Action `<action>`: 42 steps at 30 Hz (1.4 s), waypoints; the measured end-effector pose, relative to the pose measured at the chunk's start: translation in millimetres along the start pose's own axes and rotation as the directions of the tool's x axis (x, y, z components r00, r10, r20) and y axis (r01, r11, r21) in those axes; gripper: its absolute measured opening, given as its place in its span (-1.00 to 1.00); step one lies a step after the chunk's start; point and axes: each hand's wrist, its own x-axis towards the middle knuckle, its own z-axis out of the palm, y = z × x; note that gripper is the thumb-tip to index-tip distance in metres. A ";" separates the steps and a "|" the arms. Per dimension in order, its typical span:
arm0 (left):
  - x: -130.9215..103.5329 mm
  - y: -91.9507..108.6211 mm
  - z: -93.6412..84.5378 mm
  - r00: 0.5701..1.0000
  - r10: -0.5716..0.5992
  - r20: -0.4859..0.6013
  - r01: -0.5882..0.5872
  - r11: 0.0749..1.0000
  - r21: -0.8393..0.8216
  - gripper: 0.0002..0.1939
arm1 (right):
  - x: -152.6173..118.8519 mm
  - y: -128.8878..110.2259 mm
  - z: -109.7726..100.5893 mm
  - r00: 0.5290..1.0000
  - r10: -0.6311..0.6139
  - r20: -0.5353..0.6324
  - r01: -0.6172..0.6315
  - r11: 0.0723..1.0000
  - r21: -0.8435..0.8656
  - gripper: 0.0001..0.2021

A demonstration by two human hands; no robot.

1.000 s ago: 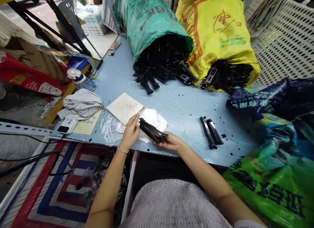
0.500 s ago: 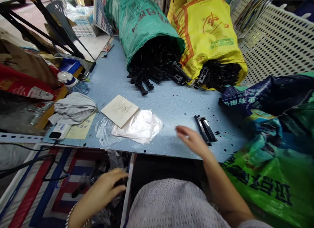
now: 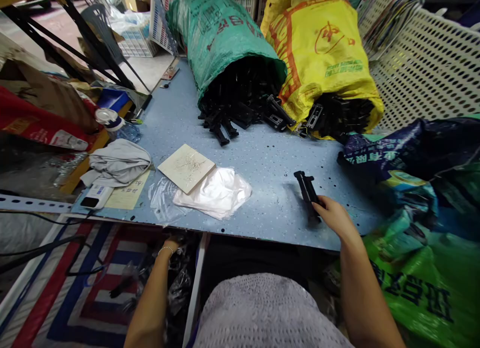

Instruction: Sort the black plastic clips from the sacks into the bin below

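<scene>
My right hand (image 3: 330,214) grips the near end of a pair of black plastic parts (image 3: 308,192) on the right side of the blue table (image 3: 270,163); their far end points away from me. Below the table's front edge at the left, my left hand (image 3: 172,244) reaches in among black parts in clear plastic bags (image 3: 180,283), its fingers hidden. A square cream tile (image 3: 186,168) lies partly over a stack of thin white bags (image 3: 221,193) at the middle left.
A green sack (image 3: 228,33) and a yellow sack (image 3: 326,48) spill black parts at the back. Grey cloth (image 3: 119,163), a bottle (image 3: 116,125) and a white device (image 3: 96,196) sit left. Green bags (image 3: 423,273) and a white basket (image 3: 431,63) stand right.
My right hand has moved right and taken hold of the black parts, which now stand differently turned. My left hand has moved forward, down among the bagged parts under the table edge.
</scene>
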 end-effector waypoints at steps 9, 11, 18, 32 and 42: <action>-43.8 165.5 -57.4 0.791 0.466 -0.395 -0.610 0.647 -0.457 -0.68 | 5.7 -112.3 62.9 0.959 -0.207 0.194 -0.046 0.562 0.826 -0.64; -27.5 202.5 -63.9 0.672 0.358 -0.648 -0.639 0.722 -0.264 -0.81 | 8.8 -136.4 77.1 0.937 -0.263 0.230 -0.076 0.489 0.869 -0.68; 24.2 189.5 -75.5 0.747 0.287 -0.600 -0.614 0.644 -0.457 -0.86 | 18.6 -181.6 91.6 0.890 -0.342 0.302 -0.226 0.244 0.943 -0.71; -6.1 154.9 -111.4 0.515 0.476 -0.713 -0.577 0.807 0.122 -0.48 | 9.6 -198.9 124.1 0.780 -0.489 0.391 -0.277 0.291 0.916 -0.72; -90.1 174.0 -61.7 0.419 0.762 -0.495 -0.876 0.483 0.002 -0.27 | -10.5 -202.2 137.7 0.723 -0.480 0.497 -0.374 0.333 0.866 -0.46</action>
